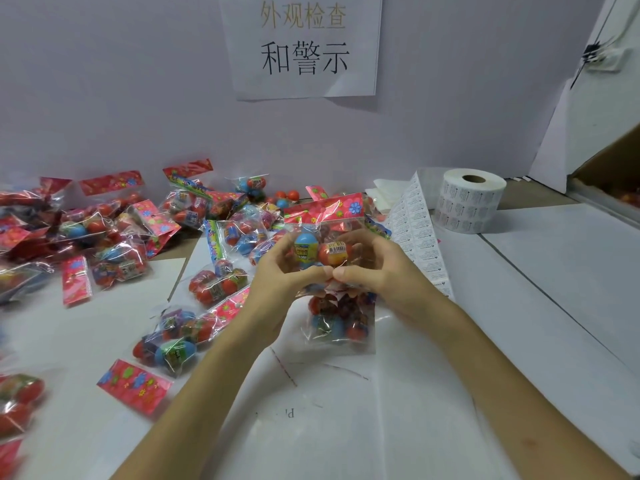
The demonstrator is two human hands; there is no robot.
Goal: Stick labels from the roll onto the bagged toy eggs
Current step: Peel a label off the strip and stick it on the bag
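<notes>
A: What is the person holding?
B: A clear plastic bag of toy eggs [323, 244] with a shiny red flowery card on top. It is upright, card end up. I can see a blue egg and an orange egg inside.
A: Which hand has it?
B: Both. The left hand [277, 278] curls round the bag's left side. The right hand [377, 268] curls round its right side. The two thumbs meet at the front, low on the bag, and pinch the plastic.
A: Where is the white roll of paper labels [469, 202]?
B: It stands on its end on the white table [536, 306]. The held bag is left of the roll and nearer the person, up off the table.
A: Is any of the roll pulled out?
B: Yes. A long white strip of labels [419, 233] runs from the roll toward the person. It passes just behind the right hand.
A: Is a label stuck on the bag?
B: I cannot tell. The orange egg shows a small white sticker with black lines.
A: Are there more bags?
B: A second clear bag of eggs [341, 323] lies flat on the table, right under the hands, left of the roll too. A big heap of egg bags [121, 230] lies far to the left of the roll.
A: Anything else?
B: A white paper sign with black writing [301, 46] hangs on the wall, above the roll and to its left. A brown cardboard box [609, 164] is to the right of the roll.
</notes>
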